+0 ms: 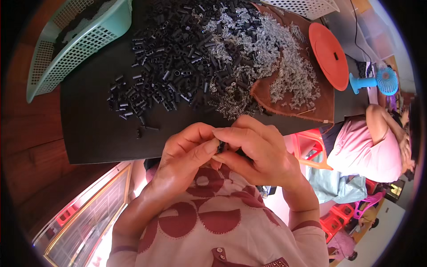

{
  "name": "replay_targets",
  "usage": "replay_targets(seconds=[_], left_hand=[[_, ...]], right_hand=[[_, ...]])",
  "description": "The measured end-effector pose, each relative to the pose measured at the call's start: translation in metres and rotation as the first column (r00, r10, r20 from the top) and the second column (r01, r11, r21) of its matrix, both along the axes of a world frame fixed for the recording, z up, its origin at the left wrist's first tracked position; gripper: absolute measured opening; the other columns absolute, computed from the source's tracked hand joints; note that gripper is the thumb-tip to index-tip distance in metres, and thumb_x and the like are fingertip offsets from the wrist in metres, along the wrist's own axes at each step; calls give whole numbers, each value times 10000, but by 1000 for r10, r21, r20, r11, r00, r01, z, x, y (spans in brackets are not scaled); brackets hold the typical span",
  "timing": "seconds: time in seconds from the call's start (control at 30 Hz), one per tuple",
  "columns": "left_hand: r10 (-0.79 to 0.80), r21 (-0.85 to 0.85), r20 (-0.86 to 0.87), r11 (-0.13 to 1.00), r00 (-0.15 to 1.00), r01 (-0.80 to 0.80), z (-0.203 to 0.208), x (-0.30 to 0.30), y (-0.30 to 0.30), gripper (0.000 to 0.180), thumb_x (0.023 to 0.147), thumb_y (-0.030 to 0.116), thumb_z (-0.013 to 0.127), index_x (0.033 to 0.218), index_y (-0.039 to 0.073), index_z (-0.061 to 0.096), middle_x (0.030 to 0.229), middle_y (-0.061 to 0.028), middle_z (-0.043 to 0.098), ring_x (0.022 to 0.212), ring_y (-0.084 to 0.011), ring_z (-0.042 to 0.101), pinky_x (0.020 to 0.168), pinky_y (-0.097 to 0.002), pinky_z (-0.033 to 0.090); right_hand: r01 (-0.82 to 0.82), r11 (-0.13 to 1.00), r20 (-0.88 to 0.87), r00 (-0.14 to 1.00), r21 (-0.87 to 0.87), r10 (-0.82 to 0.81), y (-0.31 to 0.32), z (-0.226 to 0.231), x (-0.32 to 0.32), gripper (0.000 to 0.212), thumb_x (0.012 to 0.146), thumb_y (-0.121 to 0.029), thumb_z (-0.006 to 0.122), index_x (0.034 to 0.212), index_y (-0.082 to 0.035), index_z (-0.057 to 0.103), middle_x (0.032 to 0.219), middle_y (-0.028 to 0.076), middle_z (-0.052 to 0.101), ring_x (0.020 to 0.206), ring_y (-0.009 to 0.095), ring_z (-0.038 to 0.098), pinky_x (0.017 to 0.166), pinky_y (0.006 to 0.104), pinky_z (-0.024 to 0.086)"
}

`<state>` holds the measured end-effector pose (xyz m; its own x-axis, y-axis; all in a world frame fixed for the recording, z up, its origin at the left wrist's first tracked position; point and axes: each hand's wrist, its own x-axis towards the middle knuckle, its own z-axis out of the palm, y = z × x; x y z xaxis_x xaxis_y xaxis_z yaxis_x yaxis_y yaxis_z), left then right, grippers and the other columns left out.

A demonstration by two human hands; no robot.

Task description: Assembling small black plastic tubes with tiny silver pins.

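Note:
My left hand (189, 147) and my right hand (260, 149) meet in front of my body, near the front edge of the dark table (95, 138). Between the thumbs and fingertips of both sits a small black part (220, 147), mostly covered, so its exact shape is hidden. Beyond my hands spreads a heap of short black plastic tubes (167, 73). Right of it, and partly mixed in, lies a mass of small metal coil springs (284, 58), many of them on a brown cloth (264, 91).
A pale green plastic basket (84, 46) is at the far left, a white perforated basket (307, 6) at the far edge. An orange-red round lid (327, 55) lies right of the springs, near a blue small fan (386, 81). Another person in pink (364, 153) sits at the right beside a red stool (311, 149).

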<state>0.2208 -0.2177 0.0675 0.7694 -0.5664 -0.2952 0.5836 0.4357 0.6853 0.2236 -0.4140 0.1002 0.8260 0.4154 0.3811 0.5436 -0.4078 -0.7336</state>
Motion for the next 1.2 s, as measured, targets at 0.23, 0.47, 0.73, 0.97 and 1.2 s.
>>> replay_targets(seconds=[0.23, 0.47, 0.73, 0.97, 1.2], left_hand=[[-68, -105, -54, 993, 996, 62, -3, -2, -2, 261, 1050, 257, 571, 1157, 22, 608, 1022, -32, 650, 840, -79, 598, 765, -242, 511], [-51, -150, -103, 988, 993, 35, -6, -7, -3, 275, 1067, 271, 538, 1138, 12, 597, 973, -53, 645, 781, -114, 600, 698, -266, 502], [-22, -283, -160, 959, 987, -25, -14, -10, -3, 306, 1082, 292, 496, 1137, 9, 598, 905, -77, 663, 741, -151, 626, 646, -287, 502], [46, -14, -67, 999, 997, -47, -9, -15, -8, 313, 1092, 307, 478, 1153, 24, 596, 922, -55, 667, 745, -118, 602, 674, -262, 498], [-34, 177, 230, 984, 973, -7, -7, -10, -3, 284, 1095, 273, 469, 1149, 21, 589, 925, -42, 641, 763, -105, 572, 726, -246, 486]], right_hand=[[-7, 1000, 1, 1000, 0, 7, -4, 0, -6, 468, 777, 25, 790, 1224, 6, 652, 811, 97, 608, 574, 178, 599, 480, 290, 436], [10, 1000, 28, 1000, 12, -10, -1, 0, -9, 449, 782, 46, 766, 1215, 17, 653, 800, 94, 608, 562, 180, 586, 472, 293, 418], [-10, 993, -5, 1000, 114, 10, -2, -5, -10, 338, 833, 25, 705, 1164, 18, 635, 804, 108, 594, 597, 239, 614, 497, 338, 473], [52, 995, 53, 997, 87, -57, -2, -12, -11, 314, 804, 41, 746, 1106, -3, 670, 763, 102, 628, 548, 178, 577, 453, 287, 416], [69, 997, 22, 997, 33, -70, -16, -6, -11, 227, 835, -18, 737, 1047, -8, 656, 777, 99, 558, 608, 261, 592, 500, 364, 462]])
